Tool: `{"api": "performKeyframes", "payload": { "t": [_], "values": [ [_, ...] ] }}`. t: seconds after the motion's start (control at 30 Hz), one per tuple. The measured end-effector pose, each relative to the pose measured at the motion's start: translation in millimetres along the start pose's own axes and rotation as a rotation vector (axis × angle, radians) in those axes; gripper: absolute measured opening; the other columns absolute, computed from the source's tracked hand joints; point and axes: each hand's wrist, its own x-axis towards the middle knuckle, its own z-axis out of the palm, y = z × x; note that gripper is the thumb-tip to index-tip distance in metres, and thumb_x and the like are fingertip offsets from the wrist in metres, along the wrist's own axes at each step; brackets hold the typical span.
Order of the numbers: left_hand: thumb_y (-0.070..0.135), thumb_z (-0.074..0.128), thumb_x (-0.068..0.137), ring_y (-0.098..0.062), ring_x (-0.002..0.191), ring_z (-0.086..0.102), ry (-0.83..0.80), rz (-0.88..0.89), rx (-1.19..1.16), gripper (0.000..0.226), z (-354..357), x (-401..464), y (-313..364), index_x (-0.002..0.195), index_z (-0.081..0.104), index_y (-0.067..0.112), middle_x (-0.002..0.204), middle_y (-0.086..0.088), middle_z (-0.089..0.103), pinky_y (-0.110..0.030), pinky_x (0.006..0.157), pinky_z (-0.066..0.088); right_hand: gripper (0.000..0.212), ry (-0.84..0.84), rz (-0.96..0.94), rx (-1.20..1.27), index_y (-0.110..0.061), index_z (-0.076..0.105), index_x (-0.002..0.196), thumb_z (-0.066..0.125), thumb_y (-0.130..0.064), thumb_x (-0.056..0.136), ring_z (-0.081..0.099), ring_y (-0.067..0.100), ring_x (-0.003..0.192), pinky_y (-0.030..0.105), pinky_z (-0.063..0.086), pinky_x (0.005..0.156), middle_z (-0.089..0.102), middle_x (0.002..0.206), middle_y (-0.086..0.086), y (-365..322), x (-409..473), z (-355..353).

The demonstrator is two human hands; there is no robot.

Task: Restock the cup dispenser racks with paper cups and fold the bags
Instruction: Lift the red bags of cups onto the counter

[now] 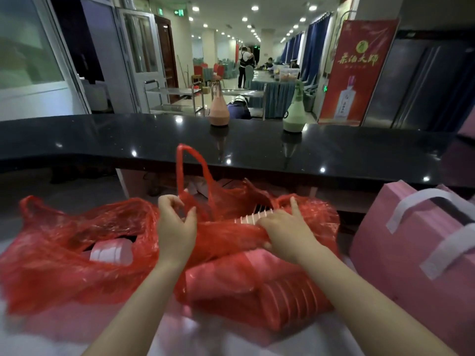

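Head view: both hands (left hand point(176, 222), right hand point(285, 228)) grip red bag point(231, 227).

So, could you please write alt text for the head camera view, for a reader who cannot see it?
A person's left hand and right hand grip a red plastic bag holding stacked paper cups on a pale surface. A second red bag lies to the left, a pink gift bag to the right, and two bottles stand on the black counter behind.

The red bags point(77, 242) are seen to be thin, crinkled, glossy translucent plastic. A polished black stone-like counter point(128, 140) is shown mirroring ceiling lights. The pink gift bag point(401, 242) appears matt paper.
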Motion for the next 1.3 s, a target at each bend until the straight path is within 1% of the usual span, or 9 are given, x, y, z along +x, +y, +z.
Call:
{"api": "performKeyframes", "payload": {
  "t": [0.13,0.23,0.5,0.63,0.77,0.9,1.03,1.2,1.3],
  "values": [
    [-0.008,0.055,0.077,0.006,0.092,0.056,-0.079,0.03,0.139,0.033,-24.8,6.7,-4.5,0.074,0.045,0.023,0.118,-0.003,0.062,-0.006,0.073,0.035,0.065,0.304,0.003,0.132,-0.024,0.063,0.086,0.016,-0.068,0.09,0.063,0.017,0.068,0.033,0.041,0.077,0.068,0.075,-0.006,-3.4,-40.9,4.1],
    [-0.009,0.052,0.075,-0.016,0.127,0.046,-0.213,0.032,0.244,0.036,-35.7,9.4,-7.6,0.086,0.067,0.022,0.141,-0.001,0.048,-0.02,0.099,0.03,0.069,0.287,0.194,0.275,-0.017,0.063,0.073,0.011,-0.057,0.095,0.064,0.029,0.074,0.037,0.041,0.067,0.069,0.075,0.003,-11.0,-66.4,7.0],
    [-0.01,0.053,0.075,-0.028,0.101,0.064,-0.284,0.003,0.24,0.049,-61.8,0.0,-16.5,0.115,0.065,0.015,0.107,-0.007,0.07,-0.031,0.084,0.044,0.038,0.221,0.4,0.162,-0.012,0.069,0.079,0.044,-0.033,0.099,0.064,0.034,0.085,0.042,0.042,0.073,0.072,0.086,0.01,-36.2,-121.4,25.0],
    [0.008,0.071,0.078,-0.012,0.099,0.061,-0.252,-0.173,0.057,0.088,-67.9,-12.8,-8.5,0.148,0.019,0.022,0.14,-0.005,0.048,-0.025,0.084,0.042,0.037,0.094,0.388,0.101,-0.019,0.066,0.096,0.034,-0.035,0.101,0.063,0.035,0.092,0.043,0.042,0.076,0.07,0.098,0.006,-53.6,-140.2,29.7],
    [0.027,0.081,0.071,-0.021,0.146,-0.004,-0.273,0.244,0.248,0.119,-64.4,-37.4,13.1,0.151,-0.006,0.015,0.158,-0.012,-0.008,-0.021,0.115,-0.003,0.023,0.135,0.485,0.191,-0.022,0.063,0.105,0.044,-0.032,0.097,0.062,0.039,0.089,0.044,0.043,0.07,0.071,0.095,0.012,-59.7,-150.1,27.5],
    [0.014,0.074,0.072,-0.03,0.144,0.016,-0.329,0.792,0.388,0.072,-47.0,-53.5,39.7,0.139,0.046,0.014,0.153,-0.012,0.029,-0.05,0.117,0.005,0.03,0.25,0.386,0.183,-0.025,0.067,0.111,0.066,-0.02,0.082,0.065,0.031,0.086,0.039,0.048,0.072,0.066,0.104,0.002,-67.6,-144.4,24.3],
    [0.0,0.073,0.068,-0.027,0.113,0.062,-0.559,1.112,0.51,0.036,-20.5,-57.1,50.6,0.101,0.073,0.013,0.111,-0.007,0.07,-0.052,0.109,0.025,0.056,0.069,0.193,0.045,-0.033,0.057,0.123,0.071,-0.032,0.069,0.043,0.023,0.128,0.053,0.025,0.105,0.05,0.133,-0.005,-67.7,-140.1,25.6],
    [0.021,0.057,0.088,-0.022,0.103,0.064,-1.052,0.852,1.042,0.017,1.0,-40.0,43.4,0.104,0.063,0.021,0.104,-0.001,0.068,-0.046,0.116,0.0,0.101,-0.225,0.289,0.013,-0.04,0.011,0.147,0.058,-0.07,0.063,-0.019,0.021,0.144,0.063,-0.025,0.098,-0.006,0.16,0.002,-41.9,-153.0,37.0],
    [0.063,0.067,0.07,-0.027,0.124,0.049,-1.1,0.629,1.171,0.08,-3.9,-32.4,11.8,0.135,0.043,0.023,0.137,-0.005,0.049,-0.065,0.109,0.004,0.125,-0.267,0.417,-0.002,-0.039,-0.022,0.144,0.053,-0.084,0.055,-0.038,0.021,0.134,0.062,-0.03,0.092,-0.029,0.154,0.007,-23.9,-172.2,46.2]
  ]
}}
